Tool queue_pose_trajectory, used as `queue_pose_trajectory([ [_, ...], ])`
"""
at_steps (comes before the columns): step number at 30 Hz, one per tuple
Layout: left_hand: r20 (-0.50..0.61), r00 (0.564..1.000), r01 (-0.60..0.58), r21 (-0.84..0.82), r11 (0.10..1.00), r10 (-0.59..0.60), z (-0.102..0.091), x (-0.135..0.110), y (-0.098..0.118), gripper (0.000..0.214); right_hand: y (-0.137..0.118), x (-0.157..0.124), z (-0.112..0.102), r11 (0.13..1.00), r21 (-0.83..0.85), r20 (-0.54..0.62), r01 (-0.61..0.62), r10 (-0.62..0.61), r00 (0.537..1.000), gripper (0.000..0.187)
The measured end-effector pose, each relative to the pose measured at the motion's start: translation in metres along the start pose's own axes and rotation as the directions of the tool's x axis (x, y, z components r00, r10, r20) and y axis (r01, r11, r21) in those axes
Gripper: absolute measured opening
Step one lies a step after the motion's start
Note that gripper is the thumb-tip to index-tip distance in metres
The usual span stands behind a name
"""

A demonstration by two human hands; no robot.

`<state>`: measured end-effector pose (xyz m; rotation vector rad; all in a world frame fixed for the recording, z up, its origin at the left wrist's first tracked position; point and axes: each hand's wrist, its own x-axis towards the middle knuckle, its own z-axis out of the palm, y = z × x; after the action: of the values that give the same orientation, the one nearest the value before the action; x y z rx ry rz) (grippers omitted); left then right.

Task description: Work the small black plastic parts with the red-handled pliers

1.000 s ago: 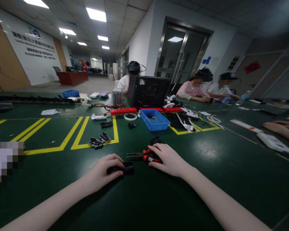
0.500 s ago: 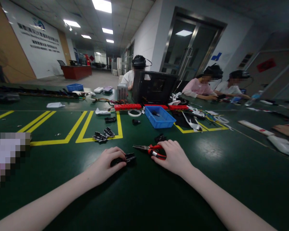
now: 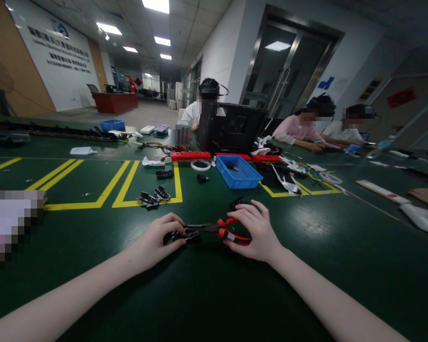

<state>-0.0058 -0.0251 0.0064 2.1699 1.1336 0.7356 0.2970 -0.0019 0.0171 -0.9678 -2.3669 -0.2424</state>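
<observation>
My left hand is closed on a small black part and holds it down on the green table. My right hand grips the red handles of a pair of long-nose pliers. The handles are spread apart, and the dark jaws point left and reach the black part beside my left fingers. Another small black part lies just beyond my right hand.
A blue bin stands beyond the hands, with a black computer case behind it. Small black parts lie on the yellow floor-style lines. Three people sit at the far side. Another person's hand rests at the right edge.
My right hand has picked up the pliers, opened the handles and swung the jaws left onto the black part. My left hand has stayed on the part.
</observation>
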Motion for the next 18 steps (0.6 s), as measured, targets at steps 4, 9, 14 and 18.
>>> queue_pose_trajectory([
  [4,-0.006,1.0,-0.012,0.007,1.0,0.012,0.001,0.0,-0.002,0.009,0.0,0.0,0.002,0.996,-0.007,0.034,0.084,-0.084,0.996,0.048],
  [9,-0.003,1.0,-0.028,-0.009,1.0,0.028,0.001,0.0,-0.002,0.007,-0.003,0.001,0.004,0.994,-0.007,-0.02,0.108,-0.108,0.994,0.048],
  [14,-0.01,1.0,-0.028,0.009,1.0,0.028,0.001,0.0,-0.003,0.006,-0.006,0.002,0.005,0.995,0.001,-0.004,0.097,-0.097,0.995,0.045],
  [18,-0.001,1.0,-0.016,0.02,1.0,0.016,0.002,0.001,-0.005,0.008,-0.011,0.003,0.004,0.998,0.042,0.055,0.044,-0.047,0.997,0.048],
])
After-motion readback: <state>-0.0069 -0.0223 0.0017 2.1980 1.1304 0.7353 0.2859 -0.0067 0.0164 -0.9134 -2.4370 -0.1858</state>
